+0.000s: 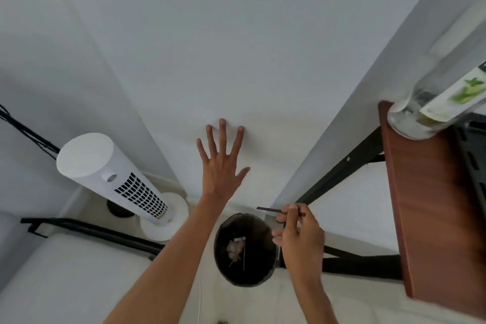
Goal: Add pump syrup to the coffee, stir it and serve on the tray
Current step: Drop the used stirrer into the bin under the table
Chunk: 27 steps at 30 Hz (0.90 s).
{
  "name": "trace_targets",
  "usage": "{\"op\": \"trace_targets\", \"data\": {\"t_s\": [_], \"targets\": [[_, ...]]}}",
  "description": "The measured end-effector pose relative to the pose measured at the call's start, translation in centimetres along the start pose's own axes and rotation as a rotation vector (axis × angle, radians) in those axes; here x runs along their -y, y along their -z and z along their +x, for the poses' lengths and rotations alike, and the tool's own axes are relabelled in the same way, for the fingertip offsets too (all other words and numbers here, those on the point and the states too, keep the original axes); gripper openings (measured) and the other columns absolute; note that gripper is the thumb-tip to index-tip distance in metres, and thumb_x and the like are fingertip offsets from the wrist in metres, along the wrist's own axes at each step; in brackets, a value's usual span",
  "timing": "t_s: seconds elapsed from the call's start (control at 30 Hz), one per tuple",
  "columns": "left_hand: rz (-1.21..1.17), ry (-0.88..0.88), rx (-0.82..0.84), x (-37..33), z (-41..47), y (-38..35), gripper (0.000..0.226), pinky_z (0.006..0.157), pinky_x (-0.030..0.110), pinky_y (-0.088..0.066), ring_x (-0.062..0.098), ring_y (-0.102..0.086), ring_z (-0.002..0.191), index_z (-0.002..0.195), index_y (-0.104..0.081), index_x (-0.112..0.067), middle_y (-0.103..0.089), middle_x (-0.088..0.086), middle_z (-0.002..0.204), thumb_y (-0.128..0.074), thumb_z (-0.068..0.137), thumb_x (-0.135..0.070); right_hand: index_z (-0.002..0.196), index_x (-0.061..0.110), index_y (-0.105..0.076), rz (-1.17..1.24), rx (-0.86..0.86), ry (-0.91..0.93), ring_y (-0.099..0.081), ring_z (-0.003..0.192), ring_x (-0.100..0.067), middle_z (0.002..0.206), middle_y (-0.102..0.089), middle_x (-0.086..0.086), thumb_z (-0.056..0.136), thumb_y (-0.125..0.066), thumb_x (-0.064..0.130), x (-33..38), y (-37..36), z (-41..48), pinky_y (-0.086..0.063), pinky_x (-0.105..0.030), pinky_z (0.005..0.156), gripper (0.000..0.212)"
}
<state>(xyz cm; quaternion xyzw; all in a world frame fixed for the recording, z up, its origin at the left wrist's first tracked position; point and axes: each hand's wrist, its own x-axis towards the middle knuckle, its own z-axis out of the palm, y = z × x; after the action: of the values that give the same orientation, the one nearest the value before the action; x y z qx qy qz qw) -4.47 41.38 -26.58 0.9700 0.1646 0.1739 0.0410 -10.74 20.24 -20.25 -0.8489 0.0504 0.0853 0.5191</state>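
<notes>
Right grip (pixel 299 242) pinches a dark stir stick (pixel 271 209) above the bin (pixel 217 244); left grip (pixel 221 166) is released, fingers spread toward the wall (pixel 236 60). Stirring looks done. Next: drop the stick, turn to the worktop (pixel 420 192). Neither coffee nor tray is in view.

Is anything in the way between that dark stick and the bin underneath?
Nothing visible: the right hand pinches the stick above the open bin, and the left hand lies flat on the wall, off to one side.
</notes>
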Motion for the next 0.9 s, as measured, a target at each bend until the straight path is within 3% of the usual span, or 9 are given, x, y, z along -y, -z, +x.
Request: {"op": "trace_targets", "data": {"t_s": [0.1,0.2,0.33,0.43,0.5,0.67,0.73,0.9], "targets": [[-0.022,0.001,-0.029,0.9,-0.9,-3.9,0.129,0.112,0.076,-0.014,0.052,0.003,0.15,0.16,0.009,-0.027,0.018,0.017,0.166,-0.075,0.069,-0.066,0.103,0.016,-0.066,-0.041,0.015,-0.07,-0.074,0.063,-0.006,0.089,-0.074,0.001,0.107,-0.046,0.028,-5.4,-2.8,1.7,-0.062,-0.026,0.052,0.024],[-0.084,-0.017,-0.096,1.6,-0.5,-6.6,0.137,0.108,0.08,-0.017,0.059,-0.001,0.146,0.157,0.018,-0.03,0.018,0.018,0.164,-0.078,0.066,-0.065,0.105,0.014,-0.066,-0.118,0.035,-0.113,-0.074,0.064,-0.012,0.091,-0.074,0.0,0.108,-0.044,0.03,-10.9,-5.4,3.2,-0.065,-0.036,0.057,0.027],[-0.126,-0.088,-0.218,2.7,0.8,-8.7,0.147,0.107,0.08,-0.01,0.065,-0.007,0.14,0.153,0.027,-0.035,0.04,0.014,0.158,-0.08,0.058,-0.069,0.107,0.014,-0.068,-0.176,0.069,-0.17,-0.074,0.07,-0.015,0.094,-0.075,-0.003,0.107,-0.047,0.028,-18.4,-8.5,5.5,-0.065,-0.036,0.058,0.025],[-0.095,-0.125,-0.281,3.9,1.1,-10.1,0.144,0.104,0.083,-0.013,0.06,-0.003,0.139,0.156,0.018,-0.035,0.008,0.024,0.159,-0.074,0.054,-0.078,0.106,0.015,-0.071,-0.249,0.088,-0.185,-0.074,0.08,-0.02,0.093,-0.075,-0.003,0.106,-0.049,0.025,-24.1,-11.1,6.9,-0.065,-0.046,0.071,0.024],[-0.08,-0.138,-0.302,4.4,1.0,-11.2,0.137,0.104,0.084,-0.013,0.059,-0.004,0.139,0.158,0.003,-0.033,-0.002,0.025,0.156,-0.07,0.054,-0.083,0.104,0.015,-0.073,-0.295,0.117,-0.201,-0.074,0.083,-0.022,0.095,-0.076,-0.004,0.105,-0.051,0.022,-27.7,-12.9,7.5,-0.065,-0.048,0.076,0.023],[-0.022,-0.127,-0.247,5.2,-0.7,-14.6,0.139,0.104,0.084,-0.014,0.059,-0.006,0.141,0.155,-0.002,-0.027,0.0,0.025,0.155,-0.079,0.049,-0.075,0.105,0.014,-0.076,-0.394,0.204,-0.244,-0.073,0.087,-0.021,0.099,-0.077,-0.004,0.103,-0.056,0.016,-34.8,-16.6,7.7,-0.063,-0.04,0.079,0.02],[-0.033,-0.106,-0.225,5.2,-1.6,-15.9,0.139,0.104,0.083,-0.016,0.059,-0.008,0.141,0.156,-0.002,-0.026,0.001,0.025,0.155,-0.082,0.05,-0.07,0.106,0.015,-0.078,-0.459,0.222,-0.242,-0.073,0.091,-0.019,0.101,-0.078,-0.003,0.103,-0.056,0.017,-36.5,-17.6,7.9,-0.059,-0.031,0.078,0.022],[-0.079,-0.08,-0.251,5.4,-2.1,-18.1,0.145,0.105,0.083,-0.016,0.056,-0.002,0.141,0.155,0.019,-0.035,0.001,0.025,0.154,-0.08,0.055,-0.068,0.107,0.017,-0.076,-0.58,0.227,-0.23,-0.064,0.084,-0.011,0.102,-0.077,-0.002,0.103,-0.056,0.019,-38.8,-19.0,9.1,-0.052,-0.022,0.074,0.02]]}}
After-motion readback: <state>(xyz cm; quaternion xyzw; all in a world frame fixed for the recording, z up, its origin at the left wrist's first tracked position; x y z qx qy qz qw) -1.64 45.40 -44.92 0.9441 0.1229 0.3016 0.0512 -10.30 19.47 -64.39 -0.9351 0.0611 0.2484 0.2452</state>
